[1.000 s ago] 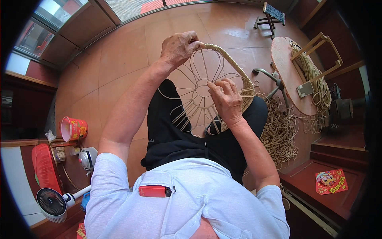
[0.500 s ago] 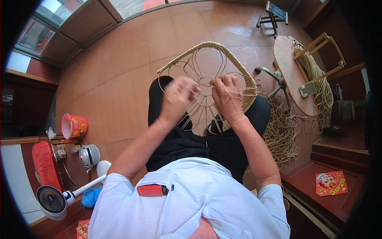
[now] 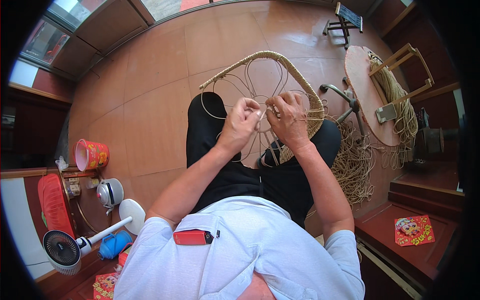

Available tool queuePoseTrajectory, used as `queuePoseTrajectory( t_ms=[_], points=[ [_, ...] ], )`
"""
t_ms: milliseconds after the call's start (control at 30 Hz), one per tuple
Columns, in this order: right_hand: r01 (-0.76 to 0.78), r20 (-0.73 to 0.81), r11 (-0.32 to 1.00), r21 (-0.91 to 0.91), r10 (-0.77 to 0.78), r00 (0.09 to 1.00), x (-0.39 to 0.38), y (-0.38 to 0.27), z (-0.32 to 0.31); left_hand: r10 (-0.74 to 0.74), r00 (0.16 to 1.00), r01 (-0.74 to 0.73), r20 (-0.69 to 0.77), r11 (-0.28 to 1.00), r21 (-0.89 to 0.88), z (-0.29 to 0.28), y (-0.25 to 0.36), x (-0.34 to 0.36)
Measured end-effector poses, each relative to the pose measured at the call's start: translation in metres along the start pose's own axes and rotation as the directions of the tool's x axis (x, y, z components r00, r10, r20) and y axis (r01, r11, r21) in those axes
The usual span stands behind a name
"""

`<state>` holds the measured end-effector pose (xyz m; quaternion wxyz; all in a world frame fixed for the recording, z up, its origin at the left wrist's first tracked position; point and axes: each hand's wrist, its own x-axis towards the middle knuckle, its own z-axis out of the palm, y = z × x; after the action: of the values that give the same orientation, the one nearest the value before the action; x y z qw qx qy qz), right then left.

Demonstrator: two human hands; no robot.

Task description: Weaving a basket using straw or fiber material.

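Note:
A rounded wire frame (image 3: 252, 75) with looped inner wires and a small ring at its middle lies across my lap. Pale twisted cord is wound closely along its rim (image 3: 289, 61), round the far and right sides. At the middle ring, my left hand (image 3: 239, 127) is closed in a pinch, thumb against fingers; whatever is between them is too small to make out. Close beside it, my right hand (image 3: 290, 120) has its fingers bent round the frame's middle wires. Several cord strands run from beside the right hand toward the wrapped right side.
A heap of loose cord (image 3: 355, 170) lies on the floor at right, below a round-edged board (image 3: 365, 95) bearing more cord and a wooden frame. A folding stool (image 3: 345, 22) stands far right. At left are a red bucket (image 3: 91, 155), kettle (image 3: 110, 192) and fan (image 3: 62, 250).
My left hand has moved right and inward from the frame's left part to meet the right hand at the middle. The right hand stays almost in place.

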<state>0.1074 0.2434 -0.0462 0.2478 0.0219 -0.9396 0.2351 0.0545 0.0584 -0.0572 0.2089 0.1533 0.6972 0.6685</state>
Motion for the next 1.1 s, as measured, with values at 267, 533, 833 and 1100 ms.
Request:
queuePoseTrajectory(
  t_ms=[267,533,833,1100],
  points=[
    [0.023,-0.069,0.999,0.038,-0.020,0.997,-0.003,-0.001,0.002,-0.175,0.953,0.265,0.245,0.876,-0.404,-0.023,0.081,-0.006],
    [0.011,-0.115,0.999,0.051,-0.005,0.993,-0.003,-0.005,0.006,-0.154,0.964,0.231,0.218,0.890,-0.394,-0.021,0.103,0.011],
    [0.040,-0.095,0.990,0.133,-0.027,0.995,-0.005,0.006,0.001,-0.068,0.975,0.142,0.211,0.923,-0.358,-0.028,0.123,0.031],
    [0.034,-0.138,0.993,0.114,-0.018,0.990,-0.002,0.000,0.005,0.086,0.960,-0.018,0.266,0.968,-0.252,-0.034,0.180,0.046]
  ],
)
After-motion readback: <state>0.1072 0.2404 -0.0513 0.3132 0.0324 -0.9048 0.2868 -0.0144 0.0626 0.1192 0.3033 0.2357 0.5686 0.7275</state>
